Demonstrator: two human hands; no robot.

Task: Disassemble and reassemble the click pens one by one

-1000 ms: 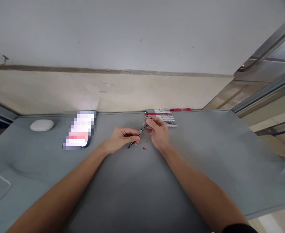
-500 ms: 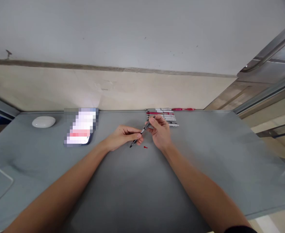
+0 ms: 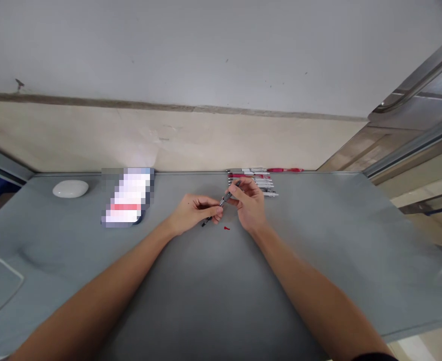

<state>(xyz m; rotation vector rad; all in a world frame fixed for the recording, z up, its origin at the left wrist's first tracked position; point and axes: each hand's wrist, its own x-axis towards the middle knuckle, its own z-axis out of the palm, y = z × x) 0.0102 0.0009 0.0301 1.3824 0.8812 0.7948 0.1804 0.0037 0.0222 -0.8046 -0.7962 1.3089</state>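
Pen (image 3: 221, 204): dark, slim, tilted, low end to the near left, high end to the far right, held just above the counter (image 3: 213, 301) near its middle. Pinched at the lower part by the left hand (image 3: 196, 213), fingers curled in over the barrel, thumb and forefinger pressed on it. Pinched at the upper part by the right hand (image 3: 249, 203), fingertips closed on the far end, palm turned left. Both hands close together, almost touching across the pen; both forearms bare, running in from the near edge.

Just near of the pen, lying on the counter between the wrists: a small red piece (image 3: 226, 228), too small to make out further.

Just beyond the right hand, along the far edge: a row of pens (image 3: 258, 183), white and red, laid side by side, partly hidden by the fingers. One red pen (image 3: 284, 170) set slightly apart to the right, against the wall (image 3: 205, 135).

Further left along the far edge: a blurred flat item (image 3: 126, 198), white with a red band. Left of that, well apart from the hands: a white rounded case (image 3: 70, 188).

At the near left corner: a thin white cord (image 3: 6, 273) curving over the counter.
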